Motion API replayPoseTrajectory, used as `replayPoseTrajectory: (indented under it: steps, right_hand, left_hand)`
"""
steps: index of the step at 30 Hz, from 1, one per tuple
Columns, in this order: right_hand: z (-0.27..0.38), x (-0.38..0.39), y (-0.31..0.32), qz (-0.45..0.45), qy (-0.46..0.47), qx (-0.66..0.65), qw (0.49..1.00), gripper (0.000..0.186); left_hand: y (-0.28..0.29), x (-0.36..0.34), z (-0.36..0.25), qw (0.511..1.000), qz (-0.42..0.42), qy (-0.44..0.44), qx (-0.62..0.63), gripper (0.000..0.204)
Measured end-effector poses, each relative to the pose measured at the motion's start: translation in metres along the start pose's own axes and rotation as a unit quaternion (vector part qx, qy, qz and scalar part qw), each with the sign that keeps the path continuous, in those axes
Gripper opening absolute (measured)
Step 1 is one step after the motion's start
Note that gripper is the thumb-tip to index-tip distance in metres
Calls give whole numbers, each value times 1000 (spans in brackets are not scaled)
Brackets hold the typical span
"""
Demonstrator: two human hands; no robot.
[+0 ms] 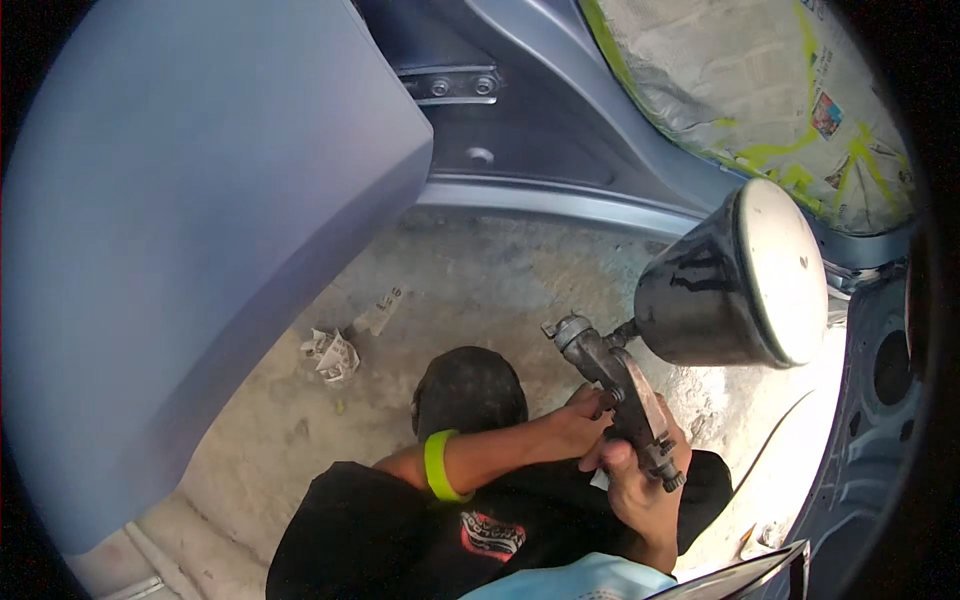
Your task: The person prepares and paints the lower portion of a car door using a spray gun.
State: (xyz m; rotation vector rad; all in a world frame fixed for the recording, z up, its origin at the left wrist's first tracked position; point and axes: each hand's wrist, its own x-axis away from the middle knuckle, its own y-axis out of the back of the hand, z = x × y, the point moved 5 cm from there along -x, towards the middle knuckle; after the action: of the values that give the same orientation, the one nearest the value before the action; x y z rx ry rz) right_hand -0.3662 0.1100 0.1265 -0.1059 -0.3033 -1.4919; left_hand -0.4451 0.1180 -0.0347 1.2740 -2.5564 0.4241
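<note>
A paint spray gun (626, 392) is in front of my body, its nozzle pointing up and to the left. Its dark cup with a pale round lid (785, 272) juts out to the right, tilted on its side. My right hand (648, 492) is wrapped round the gun from the right, near the knobs at its rear end. From the left, my left hand (578, 424) has its fingers closed against the gun's near side; the fingertips are partly hidden behind it. A yellow-green band circles my left wrist.
A large blue-grey car panel (220, 200) fills the left side. Across the far side runs the car body (560, 120) with a bolted hinge. Masking paper (760, 90) with green tape covers part at upper right. Crumpled paper (330, 355) lies on the concrete floor. Another car panel (880, 440) stands right.
</note>
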Motion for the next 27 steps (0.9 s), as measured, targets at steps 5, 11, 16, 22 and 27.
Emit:
replayPoseTrajectory:
  steps: [5,11,16,22,27]
  right_hand:
    - [-3,12,8,-92,58,2,994,68]
    - [-4,18,5,-99,70,-22,992,69]
    - [-22,7,6,-61,80,-35,994,64]
    - [-11,25,8,-196,91,-70,974,56]
    - [-10,24,6,-189,94,-63,975,58]
  left_hand:
    - [-12,-8,-31,946,99,-99,-292,37]
    - [-2,4,-44,986,50,-93,-129,36]
    - [-5,13,-42,989,138,51,-29,37]
    - [-27,-16,-28,859,12,-331,-390,55]
    - [-24,-10,-44,867,217,-89,-440,68]
